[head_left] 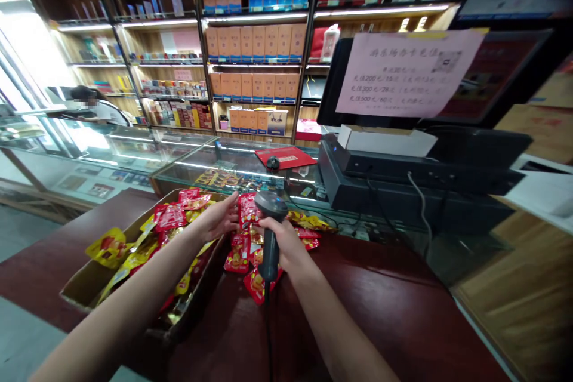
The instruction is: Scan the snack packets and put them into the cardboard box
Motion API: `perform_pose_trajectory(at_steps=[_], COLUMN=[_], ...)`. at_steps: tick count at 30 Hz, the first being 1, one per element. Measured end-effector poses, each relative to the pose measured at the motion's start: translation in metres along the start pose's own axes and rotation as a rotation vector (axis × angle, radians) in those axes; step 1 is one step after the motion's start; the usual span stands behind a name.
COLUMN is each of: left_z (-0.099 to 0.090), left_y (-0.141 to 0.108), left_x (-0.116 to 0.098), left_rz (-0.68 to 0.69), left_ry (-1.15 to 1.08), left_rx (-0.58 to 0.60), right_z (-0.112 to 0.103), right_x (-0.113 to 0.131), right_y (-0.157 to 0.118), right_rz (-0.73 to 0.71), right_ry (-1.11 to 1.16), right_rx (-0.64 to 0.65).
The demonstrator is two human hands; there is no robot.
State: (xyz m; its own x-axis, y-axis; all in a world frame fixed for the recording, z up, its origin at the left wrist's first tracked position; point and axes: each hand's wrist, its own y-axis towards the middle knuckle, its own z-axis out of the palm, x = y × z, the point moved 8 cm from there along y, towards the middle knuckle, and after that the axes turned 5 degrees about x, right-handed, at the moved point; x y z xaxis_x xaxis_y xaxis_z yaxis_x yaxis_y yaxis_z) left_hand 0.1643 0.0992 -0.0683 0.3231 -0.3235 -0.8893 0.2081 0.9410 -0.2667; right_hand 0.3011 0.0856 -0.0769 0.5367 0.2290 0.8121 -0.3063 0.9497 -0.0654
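My right hand [286,245] is closed around the handle of a black handheld barcode scanner [270,245], its head pointing away from me and its cable running down toward me. My left hand [219,218] has its fingers apart at the left edge of a red snack packet [249,209]; whether they touch it I cannot tell. More red and yellow snack packets [238,255] lie in a pile under and around the scanner. Below my left forearm stands an open cardboard box [74,292] filled with red and yellow packets, partly hidden by the arm.
The dark red-brown desk [358,304] meets a glass display counter [201,161] bearing a red mat [298,157] and black mouse [273,162]. At right stands a monitor [333,77] with a paper notice. A person [107,110] is at the far left. Shelves of boxes line the back.
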Motion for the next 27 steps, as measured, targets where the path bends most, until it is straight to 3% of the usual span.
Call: perform_pose_trajectory(at_steps=[5,10,13,16,18,20,24,27], left_z=[-0.06,-0.132,-0.17,-0.187,-0.181,-0.162,-0.093,-0.04], left_y=[-0.064,-0.126,-0.146,-0.144,-0.134,-0.121,-0.086,-0.05], left_x=[-0.048,-0.082,-0.092,-0.091,-0.085,-0.078,-0.058,-0.03], left_rz=[0.101,0.198,0.292,0.343,0.341,0.33,0.266,0.161], left_ry=[0.002,0.018,0.038,0.052,0.065,0.082,0.107,0.101], left_rx=[-0.118,-0.338,-0.532,-0.591,-0.552,-0.488,-0.269,-0.133], right_z=[0.095,0.18,0.199,0.194,0.18,0.157,0.096,0.04], right_x=[-0.014,-0.053,-0.071,-0.078,-0.076,-0.066,-0.032,-0.01], right_y=[0.008,0.014,0.017,0.019,0.021,0.022,0.02,0.014], right_rz=[0.017,0.109,0.154,0.183,0.186,0.16,0.038,-0.002], right_ry=[-0.09,-0.191,-0.246,-0.254,-0.258,-0.245,-0.19,-0.177], right_rx=[0.185,0.349,0.331,0.307,0.285,0.248,0.161,0.062])
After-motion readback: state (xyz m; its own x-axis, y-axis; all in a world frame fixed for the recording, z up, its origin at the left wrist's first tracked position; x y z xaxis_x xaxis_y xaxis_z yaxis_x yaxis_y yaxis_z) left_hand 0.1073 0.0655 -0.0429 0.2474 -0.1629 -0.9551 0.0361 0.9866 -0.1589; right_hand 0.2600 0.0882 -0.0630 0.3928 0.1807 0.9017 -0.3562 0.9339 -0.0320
